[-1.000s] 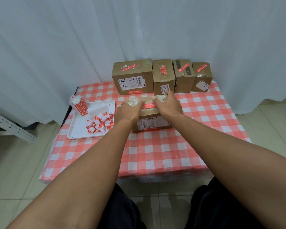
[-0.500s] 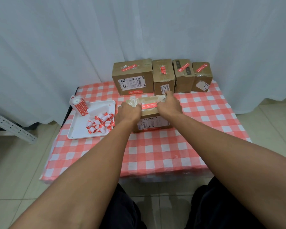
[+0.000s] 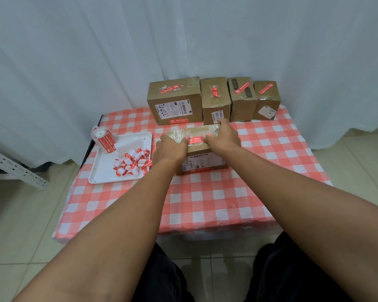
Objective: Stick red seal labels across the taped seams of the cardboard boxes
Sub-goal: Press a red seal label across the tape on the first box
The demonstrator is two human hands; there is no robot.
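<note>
While both hands flank it, the red seal label lies left-to-right across the near brown cardboard box; left hand and right hand press with straightish fingers, equally near.

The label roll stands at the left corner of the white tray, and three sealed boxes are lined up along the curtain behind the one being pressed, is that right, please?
Not quite: the head view shows four sealed boxes in that row, not three. The label roll does stand at the left corner of the white tray, and both hands press on the front box.
</note>
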